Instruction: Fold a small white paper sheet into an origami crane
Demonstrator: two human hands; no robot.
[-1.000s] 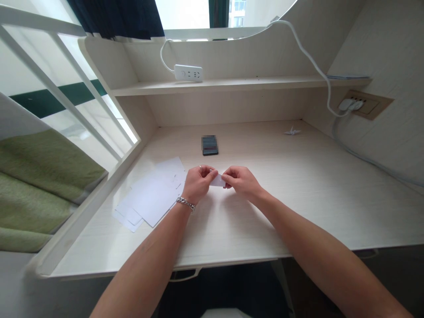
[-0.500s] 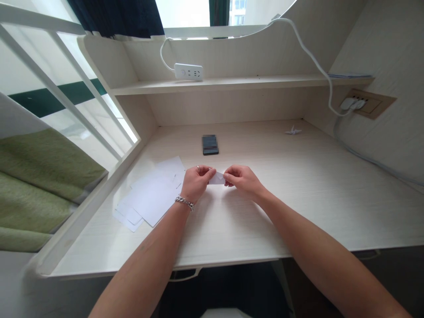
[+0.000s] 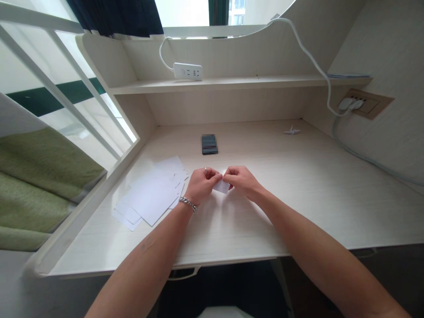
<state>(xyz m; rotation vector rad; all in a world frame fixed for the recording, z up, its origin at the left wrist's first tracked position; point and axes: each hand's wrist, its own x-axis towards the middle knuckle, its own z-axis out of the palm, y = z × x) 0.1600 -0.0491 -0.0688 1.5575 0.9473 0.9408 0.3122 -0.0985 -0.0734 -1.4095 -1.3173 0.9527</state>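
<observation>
My left hand, with a ring and a metal bracelet, and my right hand meet over the middle of the pale wooden desk. Both pinch a small folded piece of white paper between their fingertips, just above the desk top. The fingers of both hands are curled closed on it. Several loose white paper sheets lie on the desk just left of my left hand.
A dark phone lies flat behind my hands. A small folded paper crane sits at the back right. A white power strip rests on the shelf; its cable runs to a wall socket. A green bed lies left.
My hands have drawn closer together and the small paper now hangs lower between them, turned down toward the desk. Nothing else has moved.
</observation>
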